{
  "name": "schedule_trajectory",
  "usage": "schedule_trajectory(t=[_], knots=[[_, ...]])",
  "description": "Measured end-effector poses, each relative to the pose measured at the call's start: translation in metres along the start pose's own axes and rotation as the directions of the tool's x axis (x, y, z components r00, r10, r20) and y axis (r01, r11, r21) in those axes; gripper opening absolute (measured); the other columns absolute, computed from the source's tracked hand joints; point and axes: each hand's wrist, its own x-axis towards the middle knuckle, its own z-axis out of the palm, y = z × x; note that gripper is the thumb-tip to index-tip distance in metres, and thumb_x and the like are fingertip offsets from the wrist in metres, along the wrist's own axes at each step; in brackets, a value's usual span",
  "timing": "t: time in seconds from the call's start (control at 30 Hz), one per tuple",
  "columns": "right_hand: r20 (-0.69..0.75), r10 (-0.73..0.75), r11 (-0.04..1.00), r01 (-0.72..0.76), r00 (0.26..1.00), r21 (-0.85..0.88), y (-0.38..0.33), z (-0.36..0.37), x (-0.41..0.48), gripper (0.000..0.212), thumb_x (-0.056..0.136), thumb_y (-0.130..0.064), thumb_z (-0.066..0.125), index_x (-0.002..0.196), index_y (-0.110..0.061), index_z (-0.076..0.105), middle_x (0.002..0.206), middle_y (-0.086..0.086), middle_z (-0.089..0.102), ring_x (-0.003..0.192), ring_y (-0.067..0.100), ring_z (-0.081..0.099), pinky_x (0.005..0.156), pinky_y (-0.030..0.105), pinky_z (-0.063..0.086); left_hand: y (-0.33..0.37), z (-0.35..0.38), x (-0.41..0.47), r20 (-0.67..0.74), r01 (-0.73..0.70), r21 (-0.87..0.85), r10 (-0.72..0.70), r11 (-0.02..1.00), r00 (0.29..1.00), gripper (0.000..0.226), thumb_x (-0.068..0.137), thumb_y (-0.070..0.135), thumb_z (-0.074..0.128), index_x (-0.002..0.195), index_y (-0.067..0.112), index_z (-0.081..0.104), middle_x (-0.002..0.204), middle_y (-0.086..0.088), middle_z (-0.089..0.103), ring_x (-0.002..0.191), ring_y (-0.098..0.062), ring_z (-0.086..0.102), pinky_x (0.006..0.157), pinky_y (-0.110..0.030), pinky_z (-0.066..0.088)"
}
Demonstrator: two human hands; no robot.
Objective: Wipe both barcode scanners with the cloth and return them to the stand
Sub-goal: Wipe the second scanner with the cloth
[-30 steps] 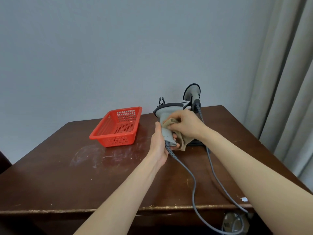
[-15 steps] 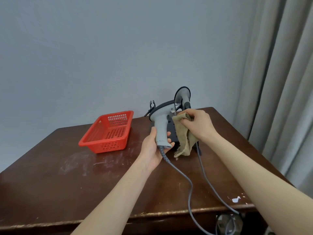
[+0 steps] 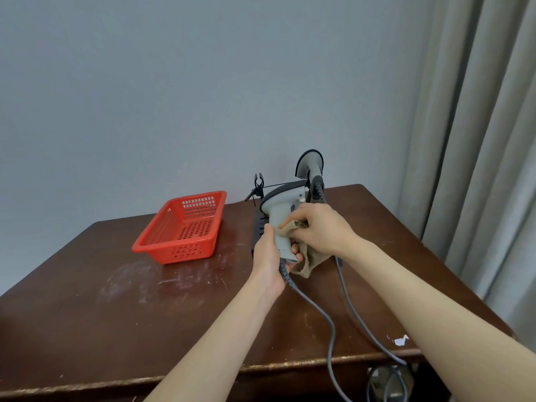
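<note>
My left hand grips the handle of a grey barcode scanner and holds it upright above the table, head at the top. Pressed against the handle's right side is a tan cloth, bunched in my right hand; its loose end hangs below my fingers. A second scanner sits on the black stand behind my hands, at the table's back edge. The stand's base is mostly hidden by my hands and the held scanner.
A red perforated basket stands on the dark wooden table, left of the stand. Two grey cables trail from the scanners over the table's front edge. Curtains hang on the right. A grey wall is behind.
My right hand moved the cloth from the scanner's head down onto its handle. The held scanner stayed upright in my left hand.
</note>
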Motion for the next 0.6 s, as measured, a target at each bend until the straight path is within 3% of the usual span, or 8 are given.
schedule_trajectory(t=[0.2,0.27,0.37,0.43,0.6], knots=[[-0.288,0.093,0.980,-0.139,0.953,-0.143,0.001,-0.011,0.011,0.020,0.087,-0.026,0.056,0.100,-0.032,0.070,0.107,-0.006,0.061,0.098,0.025,0.060,0.074,0.033,0.044,-0.005,0.007,-0.004,0.020,-0.048,0.060,0.047,0.997,0.999,0.034,0.101,0.036,0.039,0.105,0.005,0.053,0.063,-0.009,0.053,0.047,-0.016,0.047,0.040,-0.023,0.042],[-0.277,0.090,0.988,-0.120,0.957,-0.093,0.004,-0.006,0.008,0.020,0.088,-0.025,0.056,0.101,-0.031,0.070,0.108,-0.006,0.062,0.099,0.024,0.060,0.078,0.035,0.047,-0.004,0.009,-0.006,0.018,-0.066,0.055,0.065,0.996,0.998,0.030,0.101,0.033,0.039,0.098,0.006,0.053,0.065,-0.010,0.052,0.047,-0.017,0.046,0.040,-0.023,0.042],[-0.077,-0.020,0.994,0.027,0.997,0.103,0.004,-0.001,-0.003,0.015,0.084,-0.021,0.065,0.094,-0.029,0.074,0.096,-0.008,0.064,0.092,0.014,0.061,0.083,0.040,0.050,0.001,0.004,-0.006,0.012,-0.081,0.036,0.080,0.996,0.997,0.030,0.100,0.028,0.039,0.089,0.006,0.056,0.060,-0.010,0.052,0.044,-0.017,0.046,0.039,-0.023,0.041],[-0.013,-0.042,0.995,0.043,0.999,0.089,0.002,-0.002,-0.005,0.013,0.083,-0.023,0.067,0.089,-0.031,0.074,0.095,-0.009,0.066,0.091,0.013,0.062,0.083,0.041,0.051,0.002,0.002,-0.007,0.016,-0.072,0.038,0.071,0.997,0.997,0.030,0.099,0.026,0.039,0.086,0.004,0.056,0.058,-0.010,0.051,0.042,-0.017,0.045,0.039,-0.024,0.041],[-0.268,0.078,0.982,-0.120,0.960,-0.144,0.003,-0.014,0.012,0.023,0.085,-0.021,0.055,0.102,-0.030,0.068,0.105,-0.003,0.063,0.099,0.026,0.059,0.075,0.034,0.045,-0.002,0.007,-0.013,0.002,-0.100,0.086,0.100,0.991,0.995,0.022,0.098,0.019,0.036,0.091,0.004,0.050,0.066,-0.010,0.049,0.046,-0.017,0.044,0.040,-0.025,0.041]])
